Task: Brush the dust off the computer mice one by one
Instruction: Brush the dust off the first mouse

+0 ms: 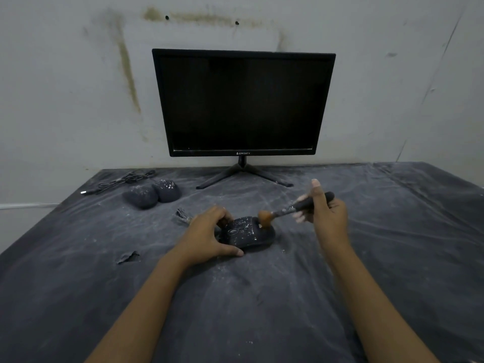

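One black mouse (247,233), speckled with white dust, lies near the middle of the worktop (392,258). The left hand (207,237) grasps its left side, with the thumb along the near edge. The brown bristles of a brush (296,206) touch the far right part of this mouse. The right hand (327,216) grasps the dark handle, thumb pointing up. Two more dusty mice (142,197) lie touching each other at the far left, with cables (123,179) just behind them. A dark monitor (243,103) stands at the far edge, against the wall (65,87).
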